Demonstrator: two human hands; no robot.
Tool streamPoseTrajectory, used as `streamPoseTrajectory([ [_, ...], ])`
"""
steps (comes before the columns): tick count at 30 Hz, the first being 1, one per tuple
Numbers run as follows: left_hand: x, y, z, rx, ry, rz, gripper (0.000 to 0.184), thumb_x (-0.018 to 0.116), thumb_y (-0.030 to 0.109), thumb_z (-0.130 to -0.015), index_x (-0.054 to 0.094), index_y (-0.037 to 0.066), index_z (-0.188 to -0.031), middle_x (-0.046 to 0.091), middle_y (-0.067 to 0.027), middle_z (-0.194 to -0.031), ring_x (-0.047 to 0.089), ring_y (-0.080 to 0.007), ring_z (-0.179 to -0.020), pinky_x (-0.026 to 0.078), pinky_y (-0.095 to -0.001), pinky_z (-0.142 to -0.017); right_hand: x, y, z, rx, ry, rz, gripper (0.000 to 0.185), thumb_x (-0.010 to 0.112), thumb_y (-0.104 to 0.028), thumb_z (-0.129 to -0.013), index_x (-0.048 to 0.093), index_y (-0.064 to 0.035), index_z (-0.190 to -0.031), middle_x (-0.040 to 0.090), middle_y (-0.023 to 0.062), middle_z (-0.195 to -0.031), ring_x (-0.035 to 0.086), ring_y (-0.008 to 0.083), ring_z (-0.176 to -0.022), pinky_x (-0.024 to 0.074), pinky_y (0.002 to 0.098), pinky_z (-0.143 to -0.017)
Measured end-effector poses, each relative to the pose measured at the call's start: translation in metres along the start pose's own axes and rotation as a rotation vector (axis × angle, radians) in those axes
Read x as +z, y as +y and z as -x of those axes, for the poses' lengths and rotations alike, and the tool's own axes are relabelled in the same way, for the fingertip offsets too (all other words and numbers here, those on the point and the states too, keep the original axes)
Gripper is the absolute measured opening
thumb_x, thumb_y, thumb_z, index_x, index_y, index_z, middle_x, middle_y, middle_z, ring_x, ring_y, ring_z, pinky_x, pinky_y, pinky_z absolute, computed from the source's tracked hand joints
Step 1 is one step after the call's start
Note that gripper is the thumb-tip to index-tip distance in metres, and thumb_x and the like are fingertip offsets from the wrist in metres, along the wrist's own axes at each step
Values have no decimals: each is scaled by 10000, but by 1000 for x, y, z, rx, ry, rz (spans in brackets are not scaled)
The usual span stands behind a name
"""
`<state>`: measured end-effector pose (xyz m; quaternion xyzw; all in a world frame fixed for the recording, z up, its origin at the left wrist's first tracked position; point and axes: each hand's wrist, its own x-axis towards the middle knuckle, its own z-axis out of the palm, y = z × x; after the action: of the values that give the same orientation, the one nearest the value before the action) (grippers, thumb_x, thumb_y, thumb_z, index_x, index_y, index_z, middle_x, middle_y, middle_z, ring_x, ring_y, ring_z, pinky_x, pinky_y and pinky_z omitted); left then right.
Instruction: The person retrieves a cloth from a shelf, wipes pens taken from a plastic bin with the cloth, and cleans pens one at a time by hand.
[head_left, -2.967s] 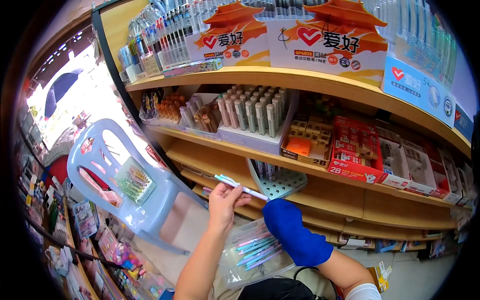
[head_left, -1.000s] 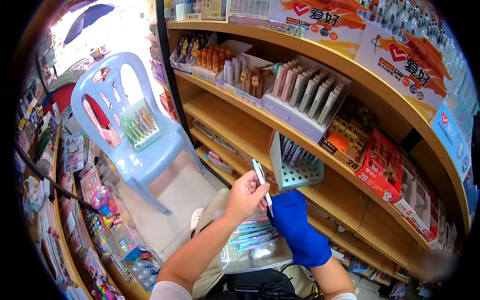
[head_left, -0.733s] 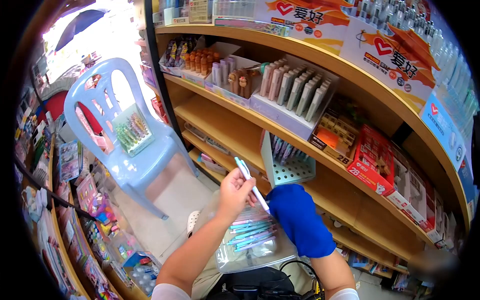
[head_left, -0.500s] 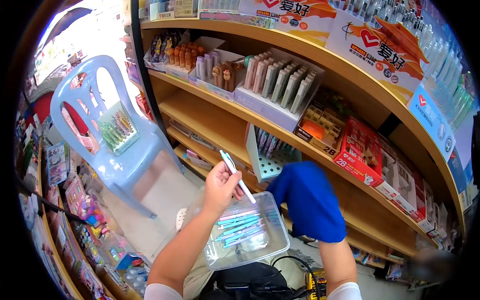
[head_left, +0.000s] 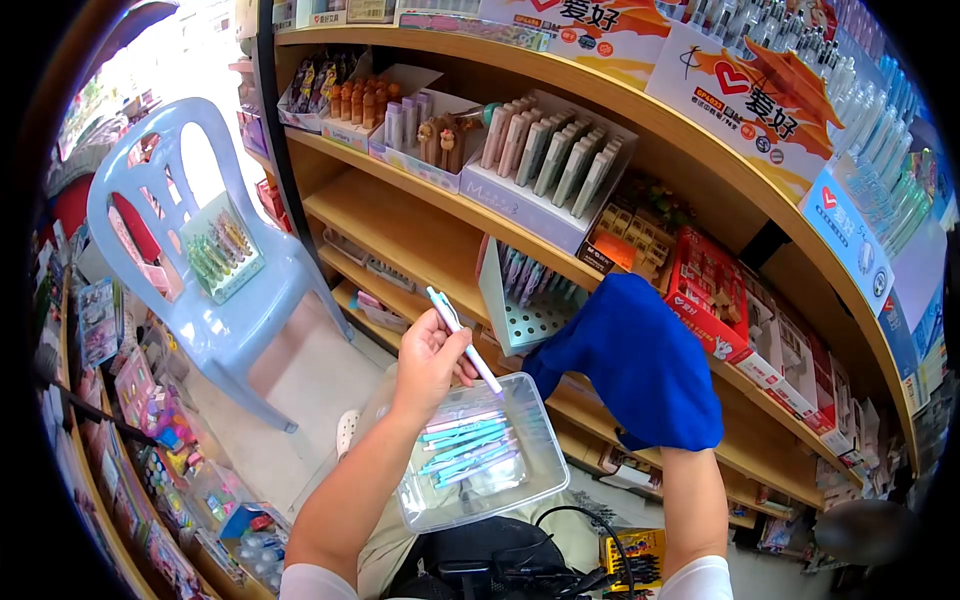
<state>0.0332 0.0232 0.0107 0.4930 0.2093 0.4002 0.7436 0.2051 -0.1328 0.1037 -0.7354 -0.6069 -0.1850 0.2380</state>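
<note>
My left hand (head_left: 430, 362) grips a white and pale blue pen (head_left: 452, 318) with a lilac tip, slanting over a clear plastic box (head_left: 540, 485). Several light blue and lilac pens (head_left: 470, 448) lie inside that box, which rests on my lap. A blue cloth (head_left: 640, 370) drapes over my right hand, so its fingers are hidden; only the forearm (head_left: 690, 490) shows. Just beyond the cloth, a pale display box (head_left: 520, 330) with round holes holds several pens and leans tilted against the shelves.
Curved wooden shelves (head_left: 400, 220) carry boxes of pens and erasers ahead and to the right. A light blue plastic chair (head_left: 240, 310) with a pen display (head_left: 222, 248) on its seat stands at left. Packed racks (head_left: 150, 430) line the left side. A yellow box (head_left: 640, 550) is below right.
The blue cloth over my right hand has risen and spread to the right, near the shelf edge. My left hand holds the pen in much the same pose. The view has shifted slightly.
</note>
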Motion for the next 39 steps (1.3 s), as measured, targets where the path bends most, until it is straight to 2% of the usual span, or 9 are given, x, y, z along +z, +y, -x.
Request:
streamPoseTrajectory([
  [7,-1,3,1,-32,-54,79,111,528,72,-813,453,3,-859,558,-103,-654,570,-145,-490,484,-227,-407,20,-30,-3,10,-217,-611,111,498,-5,-732,543,-23,-831,533,105,-768,528,221,-713,427,276,-634],
  [12,-1,3,5,-26,-64,83,106,537,72,-822,461,3,-849,561,-93,-653,563,-128,-489,471,-216,-403,49,-53,10,97,-438,-840,184,433,9,-818,532,-29,-968,534,45,-826,482,101,-739,412,247,-696],
  [16,-2,2,7,-24,-64,53,120,553,93,-825,463,16,-841,559,-68,-647,540,-98,-476,429,-187,-389,67,-68,12,613,-565,-1400,183,393,-132,-872,515,-42,-975,503,46,-830,443,108,-719,382,230,-663],
  [19,-4,1,7,-20,-56,-16,117,553,93,-827,460,23,-829,558,-66,-649,518,-81,-462,405,-181,-378,80,-71,10,330,-520,-1051,199,403,-201,-873,523,-49,-823,526,106,-790,464,225,-693,379,326,-650],
  [22,1,-3,9,-44,-19,-60,93,550,62,-819,470,15,-830,549,-67,-642,513,-89,-458,405,-193,-381,117,-52,28,-204,-227,-437,135,433,-153,-841,521,-50,-834,534,139,-835,498,281,-763,389,351,-648],
  [26,6,-3,9,-72,-52,-80,89,543,43,-822,474,3,-861,541,-73,-657,527,-106,-475,424,-205,-397,119,-51,30,150,-430,-602,86,470,-108,-800,525,-52,-765,559,146,-792,531,323,-748,403,374,-601],
  [31,5,-5,6,-64,-133,-65,103,536,49,-830,463,6,-890,546,-84,-682,540,-117,-504,440,-216,-418,90,-60,4,239,-548,-776,106,496,-100,-783,534,-51,-698,553,128,-663,533,309,-603,404,372,-556],
  [34,4,-4,6,-72,-186,-13,102,528,58,-836,460,12,-896,552,-89,-705,545,-117,-529,447,-220,-434,87,-60,8,388,-563,-1253,95,468,-62,-835,493,-22,-753,507,30,-698,436,109,-653,386,251,-609],
  [39,3,-4,5,-116,-214,106,97,515,74,-851,444,23,-894,535,-61,-727,530,-96,-546,436,-205,-445,75,-59,12,160,-405,-1042,59,488,-78,-822,512,-26,-808,503,84,-722,461,171,-651,390,265,-605],
])
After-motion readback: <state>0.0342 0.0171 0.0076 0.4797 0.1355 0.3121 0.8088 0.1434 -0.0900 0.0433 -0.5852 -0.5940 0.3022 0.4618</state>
